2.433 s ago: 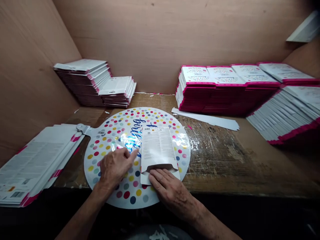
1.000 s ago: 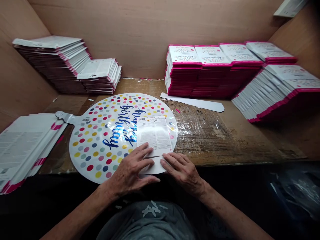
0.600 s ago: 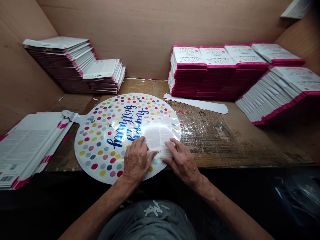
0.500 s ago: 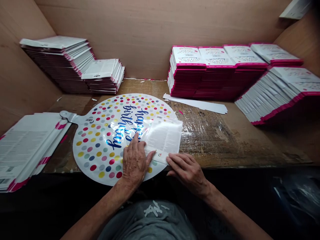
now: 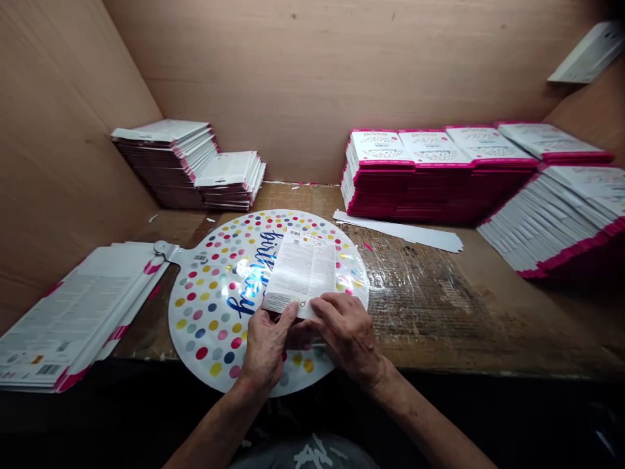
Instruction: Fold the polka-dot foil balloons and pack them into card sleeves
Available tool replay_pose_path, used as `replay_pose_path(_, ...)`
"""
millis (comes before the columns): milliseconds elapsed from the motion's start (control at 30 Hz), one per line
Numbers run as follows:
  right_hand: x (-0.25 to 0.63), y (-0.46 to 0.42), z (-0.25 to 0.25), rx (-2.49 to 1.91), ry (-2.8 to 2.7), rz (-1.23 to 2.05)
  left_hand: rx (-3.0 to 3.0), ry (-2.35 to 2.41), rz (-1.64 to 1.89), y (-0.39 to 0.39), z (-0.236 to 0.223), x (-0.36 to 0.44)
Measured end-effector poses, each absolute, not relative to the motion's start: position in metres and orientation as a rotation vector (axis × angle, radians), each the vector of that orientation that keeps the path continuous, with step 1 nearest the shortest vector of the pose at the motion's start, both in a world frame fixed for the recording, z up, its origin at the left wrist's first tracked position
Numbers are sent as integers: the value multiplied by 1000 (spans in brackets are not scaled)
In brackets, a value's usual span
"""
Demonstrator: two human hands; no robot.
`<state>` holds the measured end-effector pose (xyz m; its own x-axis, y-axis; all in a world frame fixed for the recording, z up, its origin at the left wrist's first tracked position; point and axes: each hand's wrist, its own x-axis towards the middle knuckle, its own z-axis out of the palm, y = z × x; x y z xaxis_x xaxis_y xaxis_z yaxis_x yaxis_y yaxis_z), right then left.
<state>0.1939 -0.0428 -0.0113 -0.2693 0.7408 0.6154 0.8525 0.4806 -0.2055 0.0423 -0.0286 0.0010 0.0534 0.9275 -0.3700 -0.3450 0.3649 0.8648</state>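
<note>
Between my two hands is a white printed card packet [image 5: 305, 267], tilted up at its near edge. My left hand [image 5: 267, 344] pinches its near left corner, thumb on top. My right hand [image 5: 349, 335] grips the near right edge with bent fingers; some fingertips are hidden beneath the packet. Under it lies a flat round foil balloon [image 5: 209, 312] with coloured dots and blue "birthday" lettering, partly covered by the packet and my hands. The balloon's tail [image 5: 168, 252] points left.
Flat printed card sleeves [image 5: 73, 312] lie in a pile at left. Folded white packets [image 5: 166, 163] are stacked at back left. Pink-edged packets [image 5: 430, 176] stand in rows at back right, more [image 5: 571, 215] lean at right. White card strips [image 5: 400, 232] lie before them.
My hands have lifted the packet's near edge off the balloon. My left hand has gone from lying flat on the balloon to pinching the packet. The camera view has shifted.
</note>
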Motion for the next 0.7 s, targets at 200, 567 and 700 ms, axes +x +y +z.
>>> replay_pose_path(200, 153, -8, 13, -1529, -2376, -168, 932, 1345, 1199, -14, 0, 25)
replay_pose_path(567, 137, 9, -13, -928, -2249, 473, 941, 1374, 1236, 54, 25, -50)
replay_pose_path(700, 126, 16, -50, -861, -2246, 557, 1063, 1445, 1384, 144, 77, -107)
